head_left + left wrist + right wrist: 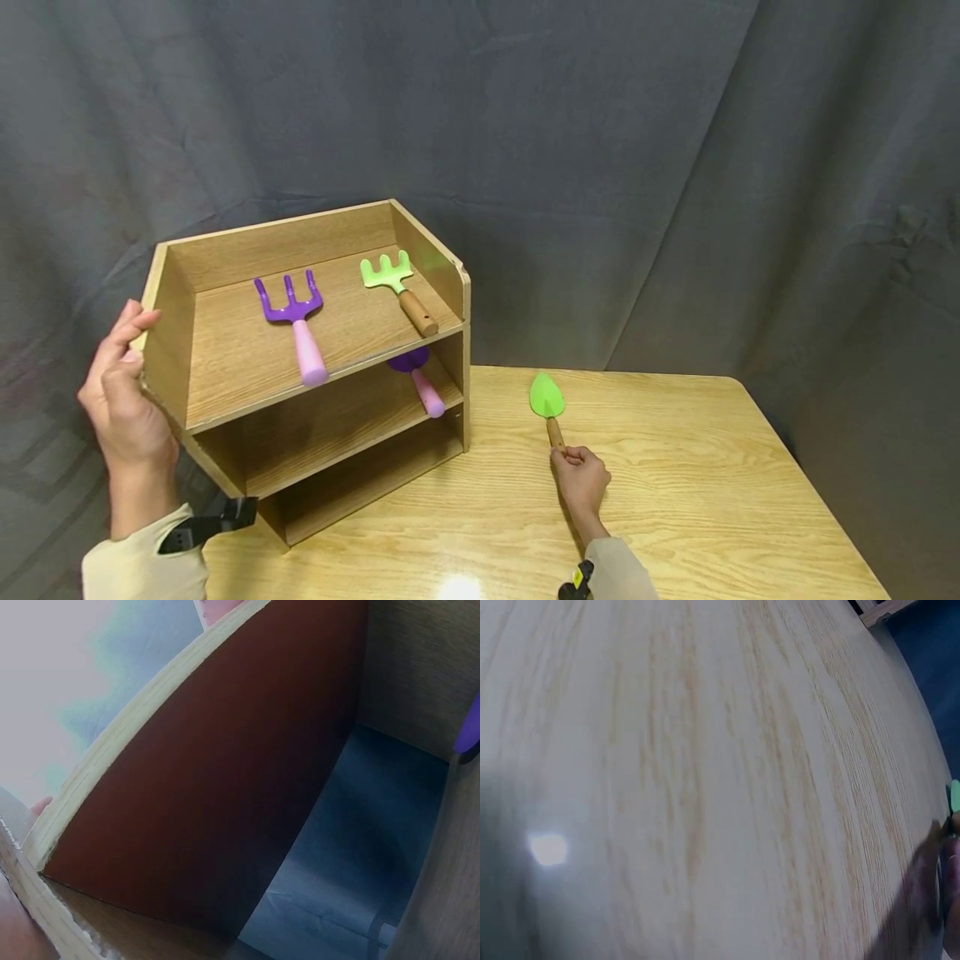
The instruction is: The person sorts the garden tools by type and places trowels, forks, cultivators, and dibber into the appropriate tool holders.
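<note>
A three-tier wooden shelf unit (225, 333) stands on the left part of the table. My left hand (123, 400) grips its left side wall, fingers over the top corner; the left wrist view shows that wall (210, 772) from very close. My right hand (581, 482) lies on the table and holds the wooden handle of a green trowel (547, 396), whose blade points away from me. In the right wrist view only a sliver of the green trowel (955, 796) and blurred fingers (949, 885) show at the right edge.
On the top shelf lie a purple fork with a pink handle (294, 315) and a green rake with a wooden handle (388, 272). A purple trowel with a pink handle (420, 379) lies on the middle shelf. The wooden table (712, 467) ends at the right; a dark curtain hangs behind.
</note>
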Demonstrator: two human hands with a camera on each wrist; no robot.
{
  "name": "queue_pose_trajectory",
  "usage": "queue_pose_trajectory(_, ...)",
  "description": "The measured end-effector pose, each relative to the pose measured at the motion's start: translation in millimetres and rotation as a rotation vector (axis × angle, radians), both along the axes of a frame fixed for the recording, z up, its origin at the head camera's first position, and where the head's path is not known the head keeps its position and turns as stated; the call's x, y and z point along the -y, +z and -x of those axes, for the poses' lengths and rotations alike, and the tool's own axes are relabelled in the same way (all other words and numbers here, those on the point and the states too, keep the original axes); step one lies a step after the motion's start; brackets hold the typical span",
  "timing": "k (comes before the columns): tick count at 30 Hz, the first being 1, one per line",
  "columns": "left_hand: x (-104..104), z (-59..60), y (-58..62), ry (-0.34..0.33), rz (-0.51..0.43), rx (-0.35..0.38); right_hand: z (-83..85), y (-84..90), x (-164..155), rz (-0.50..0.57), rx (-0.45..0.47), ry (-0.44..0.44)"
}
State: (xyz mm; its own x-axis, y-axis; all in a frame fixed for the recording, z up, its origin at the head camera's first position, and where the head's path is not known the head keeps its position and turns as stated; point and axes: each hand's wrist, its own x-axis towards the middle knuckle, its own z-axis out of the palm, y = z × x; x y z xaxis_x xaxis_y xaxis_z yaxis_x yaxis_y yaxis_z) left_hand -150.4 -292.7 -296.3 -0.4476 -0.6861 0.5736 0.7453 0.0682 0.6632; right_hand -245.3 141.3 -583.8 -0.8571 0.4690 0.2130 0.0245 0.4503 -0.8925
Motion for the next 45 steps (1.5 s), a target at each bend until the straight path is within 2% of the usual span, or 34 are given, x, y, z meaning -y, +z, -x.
queue_pose_trajectory(12, 0.2, -0.6, -1.1, 0.014, 0.002, 0.007, -2.8, 1.6, 0.1, 0.054, -0.093, -0.011)
queue_pose_trajectory(32, 0.7, -0.1, -2.3, -0.002, -0.001, -0.011, -8.9, -3.5, -4.4, 0.058, -0.223, -0.03)
queue_pose_trajectory(45, 0.1, 0.6, -1.1, 0.0, -0.006, -0.012, -15.7, -0.7, -8.4, 0.044, -0.254, -0.043)
